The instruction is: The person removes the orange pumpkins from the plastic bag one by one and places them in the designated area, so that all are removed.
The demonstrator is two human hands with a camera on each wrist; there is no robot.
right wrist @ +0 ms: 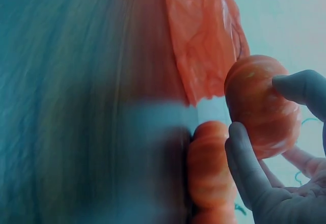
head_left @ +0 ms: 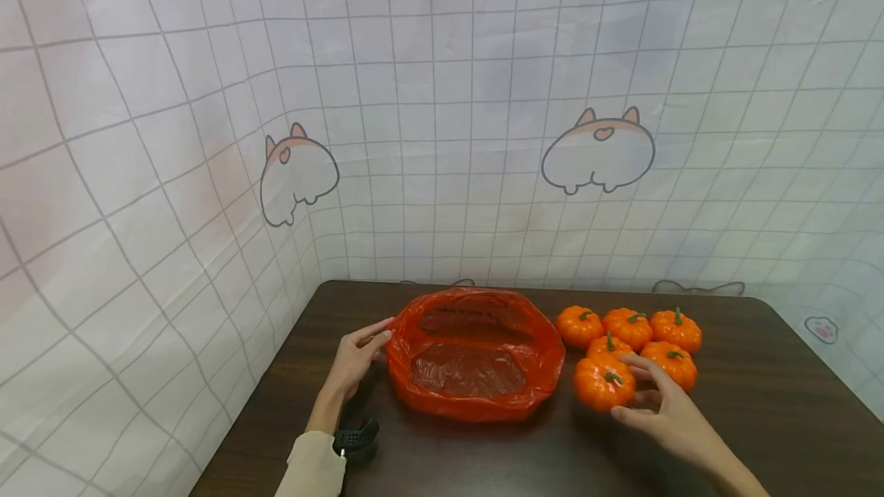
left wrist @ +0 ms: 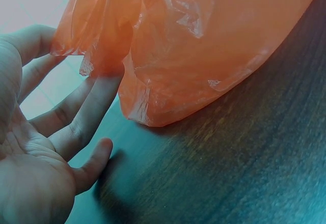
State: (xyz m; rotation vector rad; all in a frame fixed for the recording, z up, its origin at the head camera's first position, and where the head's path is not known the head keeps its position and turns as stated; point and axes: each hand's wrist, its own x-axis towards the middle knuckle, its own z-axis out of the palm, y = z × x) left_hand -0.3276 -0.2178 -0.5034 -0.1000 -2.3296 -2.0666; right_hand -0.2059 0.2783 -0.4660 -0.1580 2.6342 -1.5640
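A red plastic bag stands on the dark table with its mouth spread wide. At its left rim, my left hand holds the edge with thumb and fingers; in the left wrist view, fingertips pass behind the bag's thin side. My right hand grips a small orange toy pumpkin with a green stem, between thumb and fingers. The right wrist view shows this pumpkin raised above the table, to the right of the bag. Several similar pumpkins sit just behind it.
The dark wood table ends at the back against a white gridded cloth with cartoon animals, which also runs along the left side. A dark strap circles my left wrist, below a pale sleeve.
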